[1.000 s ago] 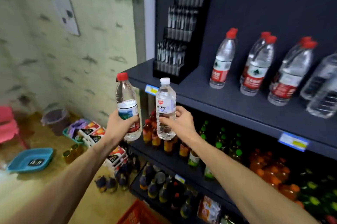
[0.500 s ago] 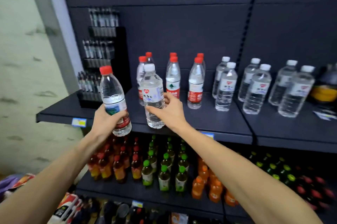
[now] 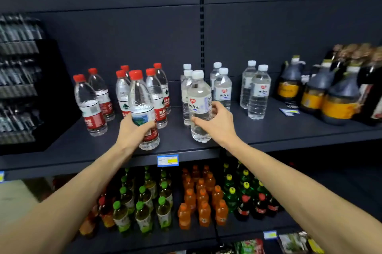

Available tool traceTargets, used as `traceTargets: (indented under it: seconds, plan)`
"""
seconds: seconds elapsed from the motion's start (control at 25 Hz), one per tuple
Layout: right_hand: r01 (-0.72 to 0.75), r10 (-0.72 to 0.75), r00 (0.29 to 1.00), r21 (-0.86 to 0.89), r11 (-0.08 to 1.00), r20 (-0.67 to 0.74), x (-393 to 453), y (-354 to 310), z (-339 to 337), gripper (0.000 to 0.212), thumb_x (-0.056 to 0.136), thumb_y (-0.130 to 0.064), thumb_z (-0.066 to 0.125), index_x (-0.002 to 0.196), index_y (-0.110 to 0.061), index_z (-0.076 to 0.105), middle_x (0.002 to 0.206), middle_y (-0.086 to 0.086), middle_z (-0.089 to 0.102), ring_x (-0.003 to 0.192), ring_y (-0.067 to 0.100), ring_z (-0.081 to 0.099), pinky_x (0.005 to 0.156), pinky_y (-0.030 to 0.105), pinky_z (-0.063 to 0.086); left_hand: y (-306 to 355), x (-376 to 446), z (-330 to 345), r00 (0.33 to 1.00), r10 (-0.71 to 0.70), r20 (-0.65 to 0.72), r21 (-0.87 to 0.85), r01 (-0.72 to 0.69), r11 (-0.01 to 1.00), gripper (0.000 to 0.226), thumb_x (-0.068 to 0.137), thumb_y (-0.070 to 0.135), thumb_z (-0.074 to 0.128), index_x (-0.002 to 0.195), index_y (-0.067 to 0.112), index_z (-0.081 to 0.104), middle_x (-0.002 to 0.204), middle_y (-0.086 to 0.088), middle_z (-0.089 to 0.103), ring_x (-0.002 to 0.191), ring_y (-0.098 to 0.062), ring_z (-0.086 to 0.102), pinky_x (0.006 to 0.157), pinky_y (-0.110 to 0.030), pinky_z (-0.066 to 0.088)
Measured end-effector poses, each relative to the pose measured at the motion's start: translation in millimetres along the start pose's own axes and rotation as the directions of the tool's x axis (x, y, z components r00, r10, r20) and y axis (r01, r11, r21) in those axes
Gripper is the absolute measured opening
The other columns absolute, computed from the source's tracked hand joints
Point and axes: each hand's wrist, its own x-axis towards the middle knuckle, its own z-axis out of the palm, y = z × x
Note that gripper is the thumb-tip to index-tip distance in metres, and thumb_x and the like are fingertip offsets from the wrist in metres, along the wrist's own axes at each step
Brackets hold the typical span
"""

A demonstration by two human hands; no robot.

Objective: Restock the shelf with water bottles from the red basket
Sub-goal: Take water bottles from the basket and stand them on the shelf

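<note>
Fingers [image 3: 152, 125] curled around 2 upright water bottles [image 3: 142, 109]

"纯净水" on the white-capped bottle [image 3: 199, 107] label

Both bare arms reach forward and up, side by side but apart. The left hand [image 3: 132, 129] wraps its fingers around the lower part of a bottle with a red cap [image 3: 142, 109]. The right hand [image 3: 215, 123] curls around a bottle with a white cap [image 3: 199, 107], thumb in front.
</note>
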Motion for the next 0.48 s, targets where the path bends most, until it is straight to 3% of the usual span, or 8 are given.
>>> traceTargets:
  seconds: [0.16,0.28,0.48]
  plan:
    - [-0.055,0.054,0.995,-0.005,0.998,-0.079,3.0,32.5,-42.9,0.062,0.065,-0.044,0.09,0.116,-0.021,0.063,0.106,-0.01,0.071,0.097,0.004,0.066,0.085,0.027,0.055,3.8,1.8,37.0,1.0,0.009,0.024,0.023,-0.009,1.0,0.043,0.081,0.0,0.079,0.121,0.008,0.068,0.1,0.003,0.072,0.087,-0.001,0.065,0.076,-0.016,0.05]
    - [-0.093,0.093,0.99,0.0,0.996,-0.106,6.6,51.7,-64.3,0.06,0.068,-0.04,0.089,0.118,-0.023,0.059,0.108,-0.01,0.068,0.101,0.008,0.063,0.087,0.029,0.053,8.0,2.8,51.6,0.999,0.003,0.034,0.021,-0.004,1.0,0.046,0.079,0.002,0.081,0.123,0.006,0.067,0.107,-0.004,0.074,0.088,-0.005,0.067,0.081,-0.022,0.054]
    - [-0.144,0.146,0.984,0.032,0.989,-0.105,19.3,65.3,-85.0,0.065,0.073,-0.035,0.089,0.125,-0.016,0.055,0.114,-0.006,0.066,0.102,0.011,0.062,0.085,0.025,0.049,21.1,0.0,61.4,1.0,0.013,0.026,0.035,-0.014,0.999,0.043,0.08,0.002,0.079,0.12,0.011,0.066,0.1,0.005,0.072,0.086,-0.001,0.066,0.069,-0.013,0.049]
